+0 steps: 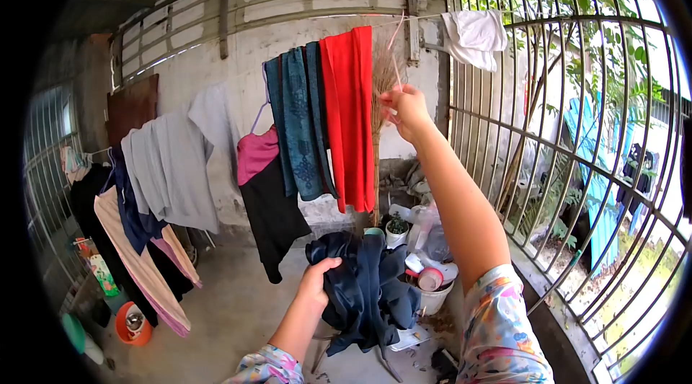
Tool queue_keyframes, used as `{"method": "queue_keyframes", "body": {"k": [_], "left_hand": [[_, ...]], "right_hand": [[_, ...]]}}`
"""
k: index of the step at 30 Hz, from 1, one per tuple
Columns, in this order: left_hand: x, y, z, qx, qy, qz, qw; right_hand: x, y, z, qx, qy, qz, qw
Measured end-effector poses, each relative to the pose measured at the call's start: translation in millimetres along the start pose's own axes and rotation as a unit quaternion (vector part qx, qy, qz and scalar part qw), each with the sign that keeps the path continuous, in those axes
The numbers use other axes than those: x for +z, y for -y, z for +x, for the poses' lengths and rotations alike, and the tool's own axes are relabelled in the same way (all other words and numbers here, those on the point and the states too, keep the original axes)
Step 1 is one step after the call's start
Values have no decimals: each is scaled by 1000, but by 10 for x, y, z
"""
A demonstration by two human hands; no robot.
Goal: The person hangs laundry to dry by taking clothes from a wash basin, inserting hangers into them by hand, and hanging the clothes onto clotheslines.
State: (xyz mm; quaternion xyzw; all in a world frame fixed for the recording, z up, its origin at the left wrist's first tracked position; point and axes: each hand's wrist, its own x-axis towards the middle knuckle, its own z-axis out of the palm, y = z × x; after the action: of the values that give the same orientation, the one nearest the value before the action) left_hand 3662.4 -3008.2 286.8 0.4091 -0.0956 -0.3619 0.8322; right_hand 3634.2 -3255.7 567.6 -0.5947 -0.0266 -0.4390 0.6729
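My left hand [316, 284] grips a bunched dark navy garment [366, 290] low in front of me, thumb on top of the cloth. The garment hangs in loose folds, so its kind does not show. My right hand [407, 111] is raised, its fingers pinched on a thin pink clothes hanger [396, 70] that reaches up to the clothesline [425, 18]. Just left of that hand, red trousers [347, 117] and a teal patterned garment [299, 124] hang over the line.
Farther left hang a pink-and-black top [263, 182], grey clothes [173, 160] and peach trousers [137, 261]. A white cloth [476, 36] hangs at right. Behind the line stands a twig broom [380, 88]. Metal bars [562, 149] close off the right side; an orange bucket [135, 323] stands lower left.
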Motion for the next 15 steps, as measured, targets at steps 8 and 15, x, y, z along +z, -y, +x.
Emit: {"method": "queue_keyframes", "body": {"k": [8, 15], "left_hand": [[-236, 189, -131, -39, 10, -38, 998], [-987, 424, -360, -101, -64, -82, 989]], "right_hand": [[-791, -330, -1372, -30, 124, 85, 988], [-1229, -1118, -3696, 62, 52, 239, 968]]}}
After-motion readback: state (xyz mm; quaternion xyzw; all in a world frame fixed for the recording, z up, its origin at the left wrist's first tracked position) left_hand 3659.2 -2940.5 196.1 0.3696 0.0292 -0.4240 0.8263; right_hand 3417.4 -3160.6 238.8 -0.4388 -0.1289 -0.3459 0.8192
